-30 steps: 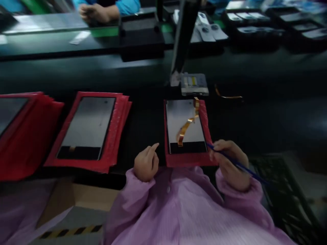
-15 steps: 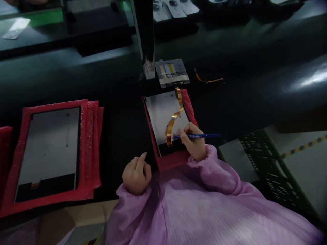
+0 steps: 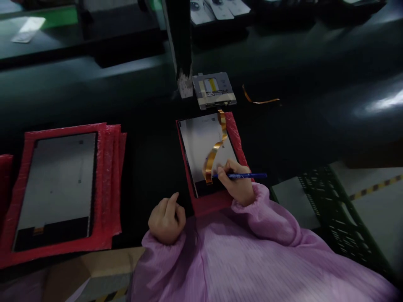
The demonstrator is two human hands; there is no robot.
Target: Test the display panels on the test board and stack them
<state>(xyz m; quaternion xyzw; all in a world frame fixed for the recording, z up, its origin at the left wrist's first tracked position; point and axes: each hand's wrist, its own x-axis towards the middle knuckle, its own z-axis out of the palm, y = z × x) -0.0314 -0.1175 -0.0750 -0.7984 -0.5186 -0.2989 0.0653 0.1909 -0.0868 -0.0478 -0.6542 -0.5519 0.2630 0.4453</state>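
Note:
A display panel (image 3: 201, 142) lies on a red bubble-wrap sheet (image 3: 209, 203) in front of me, with an orange flex cable (image 3: 215, 147) curling across it. My right hand (image 3: 236, 184) grips a blue pen (image 3: 248, 175) whose tip touches the panel near the cable's lower end. Left of the red sheet, my left hand (image 3: 166, 218) rests on the dark table in a loose fist, index finger slightly raised, holding nothing. Both sleeves are pink.
A stack of red sheets with another panel (image 3: 59, 184) lies at the left. A small grey module (image 3: 213, 89) and a loose orange strip (image 3: 260, 98) sit beyond the panel, beside a dark post (image 3: 179, 42). A green perforated crate (image 3: 333, 209) stands at the right.
My view has tilted down and shifted. My right hand moved from the red sheet's right edge onto the panel, bringing the pen tip to its lower part. The left hand stayed put.

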